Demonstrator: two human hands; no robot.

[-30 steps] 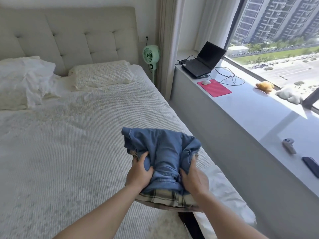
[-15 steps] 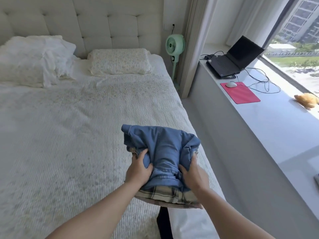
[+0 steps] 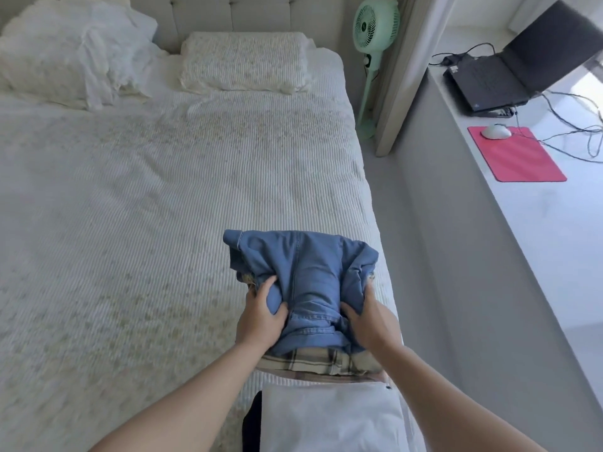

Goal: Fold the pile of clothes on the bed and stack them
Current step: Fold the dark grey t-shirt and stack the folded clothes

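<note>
Currently: your left hand (image 3: 259, 316) and right hand (image 3: 368, 321) each grip the denim garment (image 3: 303, 272), fingers curled, bundling the stack above the bed (image 3: 146, 207); plaid layer (image 3: 313, 362) underneath, probably a shirt.

No legible txt, labels or nos. anywhere in view.

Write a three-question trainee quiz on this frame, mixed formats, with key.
1. True or false: the denim garment lies on top of the plaid garment.
2. Which hand is on the denim? A) left hand only B) right hand only C) both
3. Fill in: the white mouse sits on a ___ mouse pad.

Key: 1 true; 2 C; 3 pink
</note>
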